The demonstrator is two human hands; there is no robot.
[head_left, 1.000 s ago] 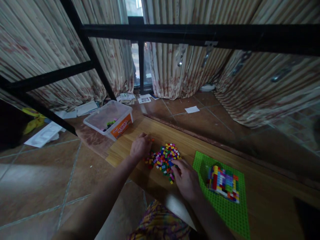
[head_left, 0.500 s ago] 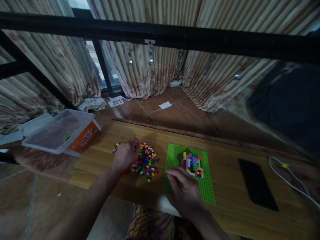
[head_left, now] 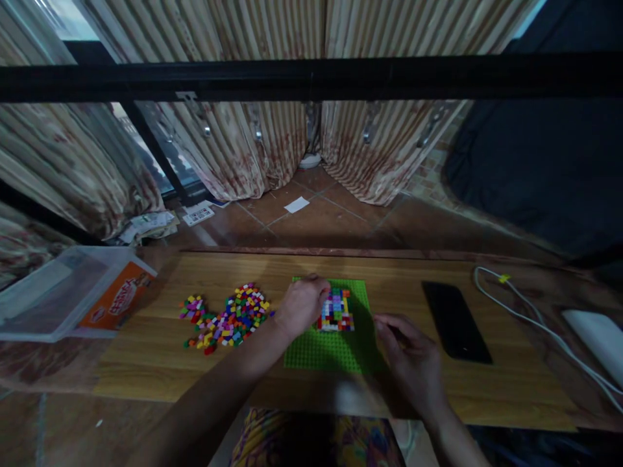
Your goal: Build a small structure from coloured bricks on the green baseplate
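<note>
My left hand (head_left: 302, 303) curls over the multicoloured brick block (head_left: 335, 310) on the green baseplate (head_left: 331, 350) mid-table, my right hand (head_left: 413, 360) half open and empty beside it; the tiny, light, rigid bricks look best pinched by their sides

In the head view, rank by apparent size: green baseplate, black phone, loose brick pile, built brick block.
1. green baseplate
2. loose brick pile
3. black phone, close to the pile, so that order is unsure
4. built brick block, smallest, partly hidden by the left hand
</note>
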